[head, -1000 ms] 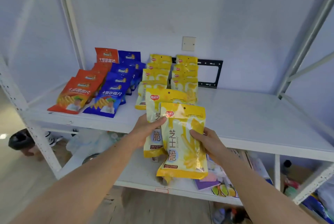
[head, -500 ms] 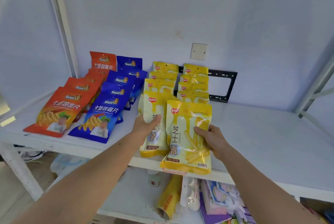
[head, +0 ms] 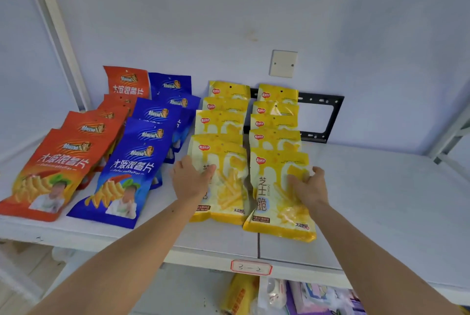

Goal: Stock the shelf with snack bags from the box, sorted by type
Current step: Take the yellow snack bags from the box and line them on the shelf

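Two yellow snack bags lie flat at the front of the white shelf (head: 381, 213), each heading a row of yellow bags. My left hand (head: 189, 181) grips the left edge of the left yellow bag (head: 229, 187), thumb on its face. My right hand (head: 309, 187) grips the right edge of the right yellow bag (head: 273, 195). Behind them run two overlapping rows of yellow bags (head: 276, 121). Further left lie a row of blue bags (head: 132, 169) and a row of orange bags (head: 56, 169). The box is out of view.
A black metal bracket (head: 328, 116) and a wall plate (head: 283, 63) sit behind the yellow rows. The right half of the shelf is bare board. A red-framed label (head: 250, 267) marks the shelf's front edge. Mixed packets (head: 305, 297) lie on the lower shelf.
Both hands carried the two yellow bags up from below the shelf edge and forward onto the shelf, setting them down at the front of the two yellow rows. The view moved closer.
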The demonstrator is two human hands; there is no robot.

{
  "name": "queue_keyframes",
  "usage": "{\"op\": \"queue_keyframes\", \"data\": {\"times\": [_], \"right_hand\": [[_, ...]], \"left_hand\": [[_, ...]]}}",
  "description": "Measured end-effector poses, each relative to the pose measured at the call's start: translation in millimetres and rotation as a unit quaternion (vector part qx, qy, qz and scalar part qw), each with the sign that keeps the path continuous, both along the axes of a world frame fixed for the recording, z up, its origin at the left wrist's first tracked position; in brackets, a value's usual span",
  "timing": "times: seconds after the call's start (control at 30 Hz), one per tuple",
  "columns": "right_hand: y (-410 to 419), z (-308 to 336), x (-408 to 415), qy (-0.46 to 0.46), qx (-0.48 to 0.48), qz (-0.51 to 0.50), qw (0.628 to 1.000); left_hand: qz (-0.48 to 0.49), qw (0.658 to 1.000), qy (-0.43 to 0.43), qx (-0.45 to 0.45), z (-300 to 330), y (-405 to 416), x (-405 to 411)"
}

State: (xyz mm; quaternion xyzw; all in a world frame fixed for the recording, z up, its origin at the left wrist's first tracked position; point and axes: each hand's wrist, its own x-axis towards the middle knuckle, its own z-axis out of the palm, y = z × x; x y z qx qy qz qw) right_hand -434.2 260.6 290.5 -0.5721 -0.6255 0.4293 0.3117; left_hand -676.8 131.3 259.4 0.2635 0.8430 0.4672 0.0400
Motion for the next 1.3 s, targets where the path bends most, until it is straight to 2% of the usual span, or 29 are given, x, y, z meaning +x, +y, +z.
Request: {"op": "queue_keyframes", "data": {"times": [0.07,0.17,0.27,0.37,0.47,0.57,0.87,1.03,1.3], "right_hand": [[-4.2,-3.5,-3.8,-0.068,0.060,-0.009,0.996],[-15.7,-8.0,-8.0,-0.158,0.185,0.025,0.970],[-29.6,-17.0,-8.5,-0.244,0.270,0.102,0.926],[-42.2,-28.8,-7.2,-0.319,0.310,0.106,0.889],[-49.5,-39.2,-4.6,-0.357,0.319,0.109,0.871],[-51.0,-44.2,-4.9,-0.356,0.318,0.124,0.870],[-40.5,-46.4,-17.9,-0.337,0.300,0.170,0.876],[-45.1,-55.4,0.6,-0.328,0.371,0.170,0.852],[-35.5,-61.4,6.1,-0.358,0.369,0.202,0.834]], "left_hand": [[0.016,0.993,0.110,-0.027,1.1,-2.5,7.1],[-0.045,0.978,0.194,-0.056,2.6,-4.1,16.4],[-0.127,0.940,0.304,-0.092,1.7,-6.8,30.7],[-0.184,0.895,0.378,-0.148,-8.3,-13.1,48.0],[-0.204,0.875,0.392,-0.199,-22.9,-18.2,50.6],[-0.217,0.867,0.389,-0.225,-33.1,-18.7,40.9],[-0.232,0.856,0.406,-0.221,-33.3,-16.6,21.2],[-0.229,0.846,0.441,-0.193,-32.1,-23.8,27.1],[-0.259,0.845,0.415,-0.219,-40.1,-22.1,16.8]]}}
